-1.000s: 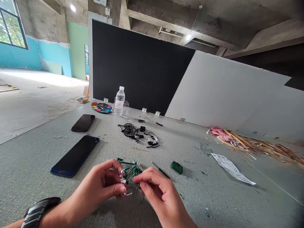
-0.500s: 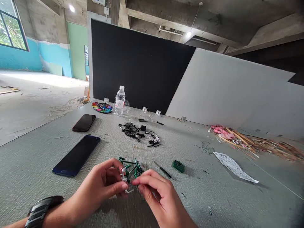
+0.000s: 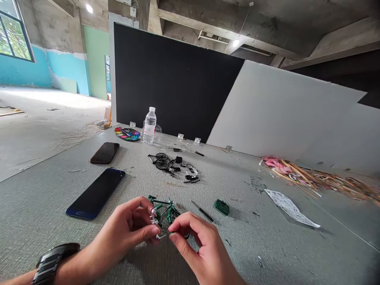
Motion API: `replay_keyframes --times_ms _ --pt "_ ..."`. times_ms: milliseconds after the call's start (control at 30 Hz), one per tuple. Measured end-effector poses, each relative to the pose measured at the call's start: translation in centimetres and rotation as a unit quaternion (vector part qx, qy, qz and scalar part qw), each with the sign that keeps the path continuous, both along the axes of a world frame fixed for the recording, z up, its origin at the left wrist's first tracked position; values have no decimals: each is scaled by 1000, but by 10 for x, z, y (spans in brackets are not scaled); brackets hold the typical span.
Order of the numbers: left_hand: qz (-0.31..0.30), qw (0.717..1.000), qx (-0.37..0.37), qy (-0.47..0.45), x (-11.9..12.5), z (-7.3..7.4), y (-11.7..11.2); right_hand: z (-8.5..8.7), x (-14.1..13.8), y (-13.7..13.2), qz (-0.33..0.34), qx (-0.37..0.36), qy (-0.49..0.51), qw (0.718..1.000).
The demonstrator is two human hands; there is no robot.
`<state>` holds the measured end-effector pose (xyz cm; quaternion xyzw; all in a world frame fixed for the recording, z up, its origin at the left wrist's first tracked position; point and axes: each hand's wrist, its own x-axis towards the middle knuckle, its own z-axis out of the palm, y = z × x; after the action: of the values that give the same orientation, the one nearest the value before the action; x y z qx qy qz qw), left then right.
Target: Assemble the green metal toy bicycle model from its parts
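Note:
Between the thumb and fingers of my left hand (image 3: 130,227) is a small silver bent part (image 3: 154,217), shaped like a model bicycle's handlebar. My right hand (image 3: 198,241) is a short way to its right, thumb and forefinger pinched together; whatever is in the pinch is too small to make out. Just beyond both hands is a green model bicycle (image 3: 162,203), partly covered by my fingers. A small screwdriver (image 3: 204,213) with a dark handle lies to the right of the model, and a green block-like piece (image 3: 221,206) sits past it.
Black model bicycle parts (image 3: 166,162) lie mid-table. Two phones, a dark blue one (image 3: 95,194) and a smaller one (image 3: 105,152), are at left. Behind stand a water bottle (image 3: 149,126) and a paint palette (image 3: 127,133). A printed sheet (image 3: 291,208) and wood strips (image 3: 314,178) are right.
My right hand has drawn slightly right, away from the silver part, widening the gap between the hands. My left hand keeps its hold almost unmoved.

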<state>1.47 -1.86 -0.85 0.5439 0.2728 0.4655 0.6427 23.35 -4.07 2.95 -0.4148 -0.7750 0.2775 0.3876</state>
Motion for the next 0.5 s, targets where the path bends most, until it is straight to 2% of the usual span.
replay_keyframes --times_ms 200,500 --pt "1 1000 -31 -2 0 0 2 -4 -4 1 -4 -68 76 995" --pt "13 998 -11 53 0 8 -1 -7 -6 3 -23 -134 107 985"
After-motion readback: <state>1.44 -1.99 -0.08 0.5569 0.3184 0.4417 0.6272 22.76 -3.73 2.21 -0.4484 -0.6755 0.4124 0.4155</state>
